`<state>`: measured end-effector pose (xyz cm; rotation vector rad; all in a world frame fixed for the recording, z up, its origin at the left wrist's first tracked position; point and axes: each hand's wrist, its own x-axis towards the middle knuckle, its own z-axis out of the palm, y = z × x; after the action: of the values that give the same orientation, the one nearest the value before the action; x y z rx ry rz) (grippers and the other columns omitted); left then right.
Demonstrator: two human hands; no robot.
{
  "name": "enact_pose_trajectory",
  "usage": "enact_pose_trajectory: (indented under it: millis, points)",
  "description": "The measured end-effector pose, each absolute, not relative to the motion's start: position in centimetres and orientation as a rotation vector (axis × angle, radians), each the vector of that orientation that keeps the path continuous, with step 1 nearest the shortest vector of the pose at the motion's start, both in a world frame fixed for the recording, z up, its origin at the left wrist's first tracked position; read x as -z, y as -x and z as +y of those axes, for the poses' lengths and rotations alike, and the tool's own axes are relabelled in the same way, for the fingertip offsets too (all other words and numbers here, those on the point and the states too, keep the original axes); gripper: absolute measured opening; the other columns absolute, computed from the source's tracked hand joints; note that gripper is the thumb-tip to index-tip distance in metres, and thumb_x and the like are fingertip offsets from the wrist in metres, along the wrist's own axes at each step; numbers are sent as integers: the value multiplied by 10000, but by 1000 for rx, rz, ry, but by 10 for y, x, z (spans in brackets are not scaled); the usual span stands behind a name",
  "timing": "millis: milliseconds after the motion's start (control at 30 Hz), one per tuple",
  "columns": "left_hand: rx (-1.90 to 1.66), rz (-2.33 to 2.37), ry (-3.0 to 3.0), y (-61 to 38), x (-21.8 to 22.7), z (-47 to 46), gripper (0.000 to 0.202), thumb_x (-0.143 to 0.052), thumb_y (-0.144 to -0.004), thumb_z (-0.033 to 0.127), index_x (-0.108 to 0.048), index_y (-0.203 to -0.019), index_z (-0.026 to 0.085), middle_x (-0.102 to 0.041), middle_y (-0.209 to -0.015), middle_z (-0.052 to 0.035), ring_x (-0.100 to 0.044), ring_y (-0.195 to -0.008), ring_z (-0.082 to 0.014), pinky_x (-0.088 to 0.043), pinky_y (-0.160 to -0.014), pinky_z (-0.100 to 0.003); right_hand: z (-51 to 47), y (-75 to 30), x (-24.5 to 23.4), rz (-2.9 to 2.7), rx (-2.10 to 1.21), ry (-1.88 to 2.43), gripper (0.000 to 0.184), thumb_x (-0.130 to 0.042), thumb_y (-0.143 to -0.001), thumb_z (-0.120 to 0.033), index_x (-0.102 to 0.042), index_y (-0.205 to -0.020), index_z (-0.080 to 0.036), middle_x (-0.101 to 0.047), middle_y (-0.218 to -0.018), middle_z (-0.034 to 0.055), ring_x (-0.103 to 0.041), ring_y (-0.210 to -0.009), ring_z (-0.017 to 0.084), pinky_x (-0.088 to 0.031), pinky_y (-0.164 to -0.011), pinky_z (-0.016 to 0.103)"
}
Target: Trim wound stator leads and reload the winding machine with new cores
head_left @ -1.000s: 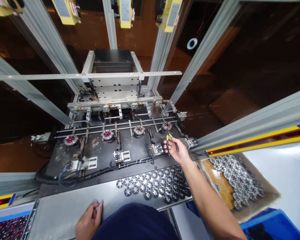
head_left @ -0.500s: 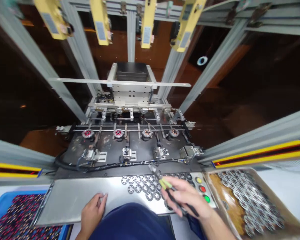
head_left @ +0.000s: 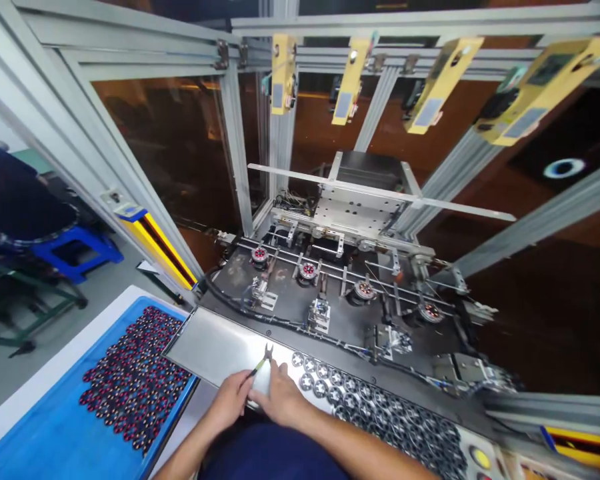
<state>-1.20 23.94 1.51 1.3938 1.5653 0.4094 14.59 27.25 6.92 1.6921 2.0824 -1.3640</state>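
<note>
A pair of small cutting pliers (head_left: 261, 365) with green and black handles points its jaws away from me over the metal tray (head_left: 215, 340). My left hand (head_left: 231, 400) is closed round the handles. Close beside it, my right hand (head_left: 286, 401) has its thumb and fingers apart, the fingertips near the pliers; I see nothing held in it. Round black-and-silver slotted parts (head_left: 350, 385) lie in rows on the tray, right of my hands.
A blue tray (head_left: 45, 427) of red-and-black round parts stands at left. Ahead, the machine bed (head_left: 285, 293) carries several fixtures with round parts. Yellow sensor bars (head_left: 163, 250) edge the frame. A yellow button (head_left: 480, 457) is at lower right. Beyond the frame at left are a blue stool (head_left: 80, 250) and a person in dark clothing.
My view has turned left. The pliers have passed from my right hand to my left. Both hands have come together over the tray.
</note>
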Motion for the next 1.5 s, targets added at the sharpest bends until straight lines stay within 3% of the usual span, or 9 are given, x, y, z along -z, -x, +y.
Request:
enact_pose_trajectory:
  millis: [100, 200, 333, 467, 567, 700, 800, 967, 1500]
  points:
    - [-393, 1640, -1542, 11, -15, 238, 380, -364, -933, 369, -687, -948, 169, -730, -845, -95, -697, -776, -222, -538, -761, -322, 274, -154, -77, 2157, 1230, -1578, 736, -652, -812, -375, -452, -1410, 5, -532, -1332, 326, -602, -1188, 412, -470, -996, 484]
    - [-328, 1750, -1695, 10, -16, 235, 307, -449, -882, 245, -715, -1000, 149, -725, -1034, -167, -675, -1004, -286, -486, -941, -406, 282, -175, -99, 2303, 1116, -1471, 529, -668, -813, -315, -612, -1276, -65, -633, -1231, 259, -654, -1106, 388, -510, -957, 469]
    - [-282, 1827, -1888, 38, -40, 249, 237, -552, -865, 290, -733, -949, 163, -745, -998, -155, -687, -983, -296, -502, -924, -410, 318, -223, -145, 2589, 876, -1455, 556, -601, -905, -334, -498, -1413, -131, -562, -1377, 208, -589, -1224, 328, -466, -1053, 435]
    - [-380, 1906, -2086, 84, -99, 313, 370, -482, -941, 371, -672, -1148, 131, -719, -1076, -172, -674, -989, -294, -500, -924, -436, 391, -267, -175, 2792, 516, -1538, 508, -516, -967, -319, -462, -1422, -98, -542, -1347, 230, -547, -1237, 337, -437, -1071, 497]
    - [-440, 1879, -2276, 94, -140, 388, 449, -500, -945, 441, -613, -1247, 129, -697, -1076, -155, -631, -1042, -307, -467, -957, -476, 454, -278, -169, 2871, 328, -1517, 406, -598, -921, -222, -558, -1304, -93, -562, -1289, 221, -541, -1220, 342, -449, -1049, 518]
    - [-373, 1691, -2528, 75, -149, 484, 408, -661, -875, 341, -607, -1245, 178, -592, -1329, -133, -478, -1304, -306, -385, -1088, -489, 509, -270, -135, 2944, 225, -1398, 330, -661, -902, -245, -599, -1212, -152, -546, -1348, 126, -530, -1240, 298, -472, -1019, 520]
    - [-269, 1612, -2622, 60, -132, 529, 373, -637, -899, 344, -600, -1227, 171, -555, -1368, -117, -516, -1270, -295, -424, -1053, -546, 527, -265, -113, 2978, 194, -1336, 324, -640, -927, -315, -598, -1216, -174, -544, -1361, 103, -545, -1223, 279, -483, -1004, 517]
    - [-133, 1569, -2668, 57, -105, 556, 374, -609, -922, 348, -579, -1250, 172, -574, -1326, -112, -587, -1168, -266, -503, -972, -509, 538, -267, -94, 2996, 195, -1265, 305, -636, -929, -327, -613, -1192, -173, -555, -1348, 103, -546, -1220, 276, -479, -1009, 514]
    - [102, 1388, -2525, 69, -87, 594, 350, -604, -927, 344, -587, -1228, 166, -607, -1263, -104, -619, -1098, -243, -537, -920, -472, 541, -262, -92, 2934, 416, -1309, 337, -625, -937, -338, -593, -1230, -174, -558, -1344, 104, -558, -1206, 274, -483, -1001, 514]
